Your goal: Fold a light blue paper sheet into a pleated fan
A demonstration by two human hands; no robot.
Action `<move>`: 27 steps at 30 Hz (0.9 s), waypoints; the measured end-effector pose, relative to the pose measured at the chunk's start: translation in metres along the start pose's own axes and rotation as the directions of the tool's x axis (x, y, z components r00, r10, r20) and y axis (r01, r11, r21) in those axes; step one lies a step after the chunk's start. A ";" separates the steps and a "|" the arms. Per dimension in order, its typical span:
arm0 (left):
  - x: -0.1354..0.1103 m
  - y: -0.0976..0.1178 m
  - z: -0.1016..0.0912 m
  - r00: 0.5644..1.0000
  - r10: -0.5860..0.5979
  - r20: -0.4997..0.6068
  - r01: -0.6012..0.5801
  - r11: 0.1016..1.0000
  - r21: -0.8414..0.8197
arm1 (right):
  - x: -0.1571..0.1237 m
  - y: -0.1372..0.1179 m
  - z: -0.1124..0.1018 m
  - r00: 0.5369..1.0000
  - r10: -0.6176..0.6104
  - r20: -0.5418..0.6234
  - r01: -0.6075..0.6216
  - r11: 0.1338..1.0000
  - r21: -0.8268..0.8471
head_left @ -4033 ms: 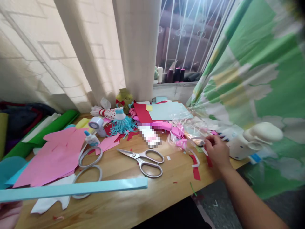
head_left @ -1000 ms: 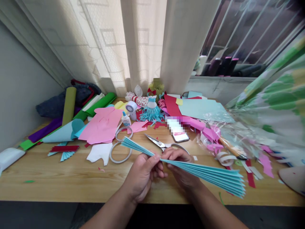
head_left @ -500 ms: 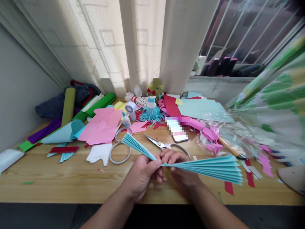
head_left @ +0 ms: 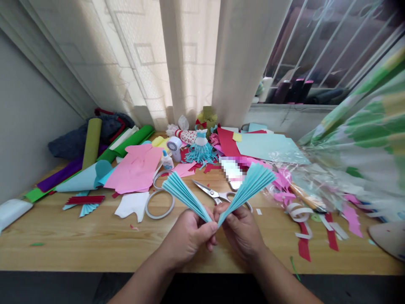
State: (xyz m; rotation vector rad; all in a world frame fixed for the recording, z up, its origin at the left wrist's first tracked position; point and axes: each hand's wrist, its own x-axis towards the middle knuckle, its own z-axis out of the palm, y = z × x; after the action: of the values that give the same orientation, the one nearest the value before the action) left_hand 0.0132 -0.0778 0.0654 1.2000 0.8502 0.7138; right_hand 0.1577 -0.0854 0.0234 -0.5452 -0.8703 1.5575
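Note:
A pleated light-blue paper fan (head_left: 249, 185) is bent into a V over the front of the table, its two fanned ends pointing up and outward. My left hand (head_left: 193, 234) pinches the left half close to the fold, thumb on top. On the other half, my right hand (head_left: 240, 228) grips near the same narrow middle. Just behind my hands lie scissors (head_left: 210, 192) with a grey handle, partly covered by the paper and my right hand. Two tape rolls (head_left: 148, 207) rest left of the scissors, beside a white paper cutout (head_left: 131, 205).
Pink paper sheets (head_left: 134, 169), a glue bottle (head_left: 167, 161) and a blue fringed paper figure (head_left: 201, 147) stand or lie farther back. A phone (head_left: 232, 173) lies behind my right hand. Paper scraps (head_left: 304, 242) are scattered at right. A small red-and-blue pleated piece (head_left: 85, 200) is at left.
The right half of the pleated paper has swung up from nearly level, making a V. My right hand has turned with it, and the fold is now narrower.

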 end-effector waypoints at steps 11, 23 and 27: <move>-0.002 0.004 -0.006 0.999 -0.003 -0.046 0.017 0.957 0.290 | -0.009 -0.005 0.001 0.985 0.030 -0.172 -0.099 0.906 -0.411; -0.008 0.015 -0.008 1.000 0.012 0.016 -0.017 0.930 0.367 | -0.006 -0.019 0.015 0.984 0.032 -0.177 -0.101 0.912 -0.396; -0.007 0.010 -0.012 0.999 0.016 0.029 -0.023 0.959 0.282 | -0.006 -0.017 0.011 0.984 0.064 -0.166 -0.115 0.942 -0.317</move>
State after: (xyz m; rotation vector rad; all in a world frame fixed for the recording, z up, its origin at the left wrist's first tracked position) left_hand -0.0010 -0.0750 0.0751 1.4716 0.9413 0.6038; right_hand 0.1612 -0.0934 0.0430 -0.9425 -1.0013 1.4375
